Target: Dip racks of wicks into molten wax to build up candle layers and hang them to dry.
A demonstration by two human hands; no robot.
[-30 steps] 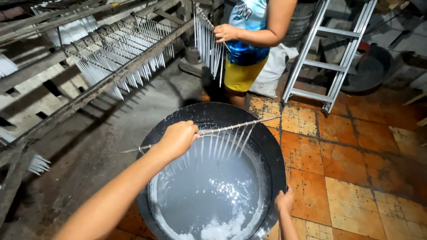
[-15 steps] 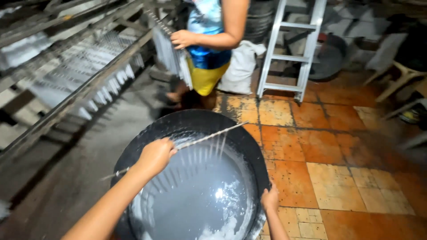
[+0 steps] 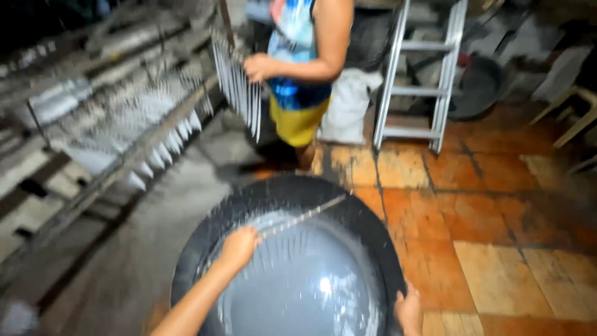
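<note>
gripping a rod (image 3: 298, 219) — left fingers (image 3: 239, 246) closed; right hand (image 3: 407, 309) clasps basin (image 3: 373, 218) rim (ladder (image 3: 418, 74) behind).

Ahead: the way past the black basin (image 3: 205, 230) is blocked by a standing person (image 3: 305, 74) holding a rod of hanging white candles (image 3: 239, 87).
Left: the side is closed off by long racks (image 3: 118, 130) hung with candles.
Right: open orange tiled floor (image 3: 497, 205) is left free beside the basin.
Far right: the back is barred by a metal ladder (image 3: 423, 81) and a white sack (image 3: 348, 106).
</note>
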